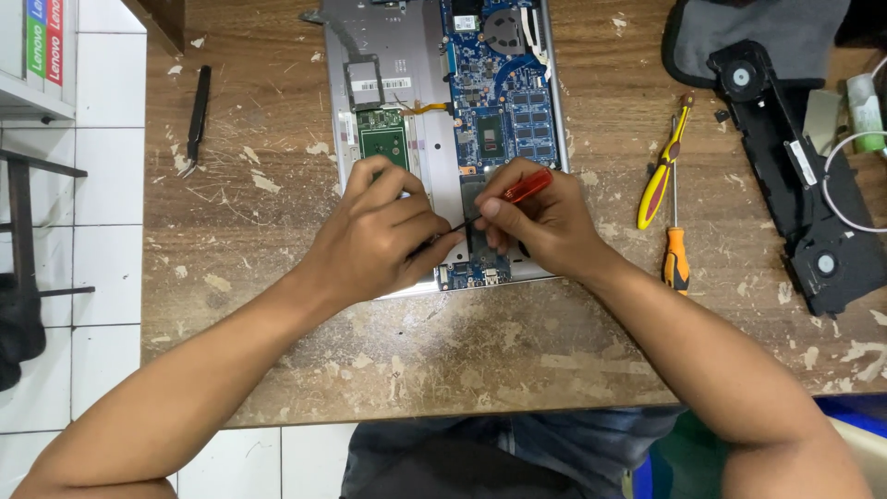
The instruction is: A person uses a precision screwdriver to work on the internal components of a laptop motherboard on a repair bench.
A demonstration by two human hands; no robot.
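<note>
Hands both down on opened laptop [434, 139], which lies base-up at far-centre of the worn wooden table [277, 231], cover off, blue circuit board [504, 102] and fan [504, 30] exposed. My right hand [545, 222] is pinched round a small red-handled screwdriver [522, 188]; the thin shaft runs left and down toward my left hand, tip hidden betw. the fingers. My left hand [379, 231] rests curled on the laptop's near-left part, fingertips pressed together at the shaft; cannot tell whether it grips the shaft or only steadies it. Both forearms come in from the near edge.

Surface: brown veneer, badly scuffed, w/ pale flakes and chips all over, worst along the near edge.

Other items on table: black tweezers [197, 111] lying well apart to the left; yellow-handled screwdriver [665, 162] and orange-handled screwdriver [675, 245] just right of my right wrist, close to each other; long black speaker part [795, 176] at the right side; grey pouch [767, 37] at far right corner; white cable [850, 176] looping over the right edge.

Room: white tiled floor [102, 185] left of the table, dark metal frame [23, 231] standing on it. My lap in blue jeans [517, 444] shows under the near edge.
</note>
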